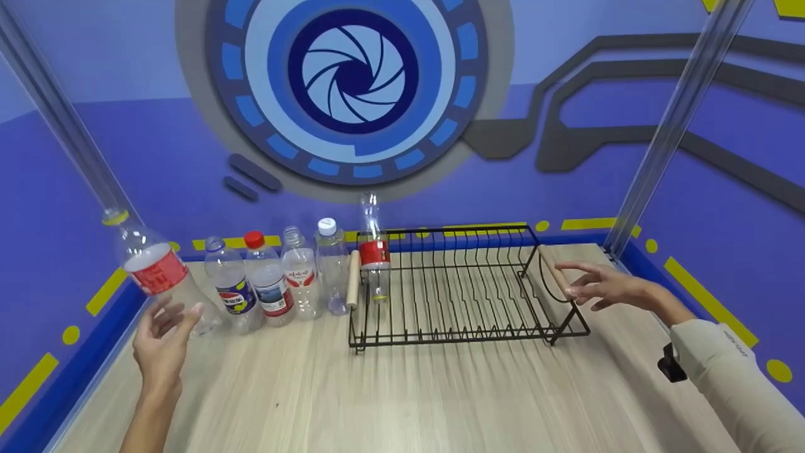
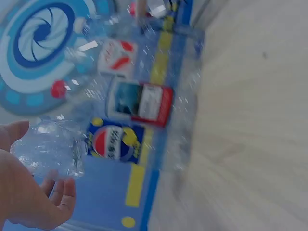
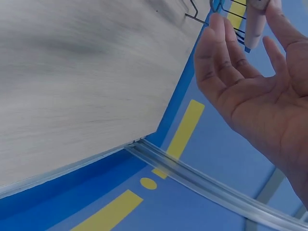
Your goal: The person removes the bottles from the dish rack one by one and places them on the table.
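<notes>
A large clear plastic bottle with a red label and yellow neck ring leans up and left in the head view. My left hand holds it low down, thumb on the near side. In the left wrist view its clear lower part sits between thumb and fingers. At the right, my right hand is at the wooden handle of a black wire dish rack, fingers spread and loosely bent. A small bottle with a red label stands upside down in the rack's left end.
Right of the large bottle stands a row: a blue-labelled bottle, a red-capped one, an uncapped one and a white-capped one by the rack's left handle. A blue wall and metal posts border the table.
</notes>
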`<action>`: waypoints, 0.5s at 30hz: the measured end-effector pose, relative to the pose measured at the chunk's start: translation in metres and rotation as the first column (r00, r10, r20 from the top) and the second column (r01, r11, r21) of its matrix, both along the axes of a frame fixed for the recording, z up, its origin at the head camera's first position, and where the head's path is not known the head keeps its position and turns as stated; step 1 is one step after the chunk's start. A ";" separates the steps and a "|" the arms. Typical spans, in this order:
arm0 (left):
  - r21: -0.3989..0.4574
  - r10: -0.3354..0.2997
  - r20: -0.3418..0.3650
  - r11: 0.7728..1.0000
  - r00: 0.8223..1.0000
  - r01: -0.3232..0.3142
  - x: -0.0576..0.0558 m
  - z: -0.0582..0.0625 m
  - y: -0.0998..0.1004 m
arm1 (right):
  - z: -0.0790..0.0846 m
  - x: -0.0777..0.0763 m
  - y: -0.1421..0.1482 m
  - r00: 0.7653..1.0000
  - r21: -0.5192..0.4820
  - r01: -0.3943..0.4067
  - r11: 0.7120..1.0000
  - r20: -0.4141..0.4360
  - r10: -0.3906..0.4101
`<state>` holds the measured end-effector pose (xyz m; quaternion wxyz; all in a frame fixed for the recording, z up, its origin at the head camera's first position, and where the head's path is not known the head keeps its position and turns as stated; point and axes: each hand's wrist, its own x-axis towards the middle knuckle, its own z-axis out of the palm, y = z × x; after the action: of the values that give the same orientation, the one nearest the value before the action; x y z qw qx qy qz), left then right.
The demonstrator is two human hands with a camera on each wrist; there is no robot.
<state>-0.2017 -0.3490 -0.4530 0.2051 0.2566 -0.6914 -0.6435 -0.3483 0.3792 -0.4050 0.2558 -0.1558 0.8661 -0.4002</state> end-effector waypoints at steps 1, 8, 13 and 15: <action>-0.006 -0.008 0.040 1.000 0.999 0.009 -0.002 -0.005 -0.004 | 0.000 -0.001 -0.001 1.000 -0.003 -0.010 1.000 0.005 0.010; -0.023 -0.090 0.169 0.995 0.982 0.095 -0.026 -0.031 -0.020 | -0.002 -0.008 0.001 0.997 -0.036 -0.001 0.999 0.075 0.004; -0.071 -0.060 0.165 0.995 0.985 0.073 -0.045 -0.044 -0.027 | -0.003 -0.010 0.003 0.995 -0.021 -0.005 1.000 0.100 0.007; -0.111 -0.052 0.185 0.991 0.981 0.073 -0.051 -0.051 -0.030 | -0.003 -0.010 0.002 0.995 -0.011 -0.010 1.000 0.098 0.011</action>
<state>-0.2526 -0.3794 -0.5038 0.1356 0.2799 -0.7516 -0.5817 -0.3580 0.3815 -0.4079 0.2993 -0.1418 0.8496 -0.4104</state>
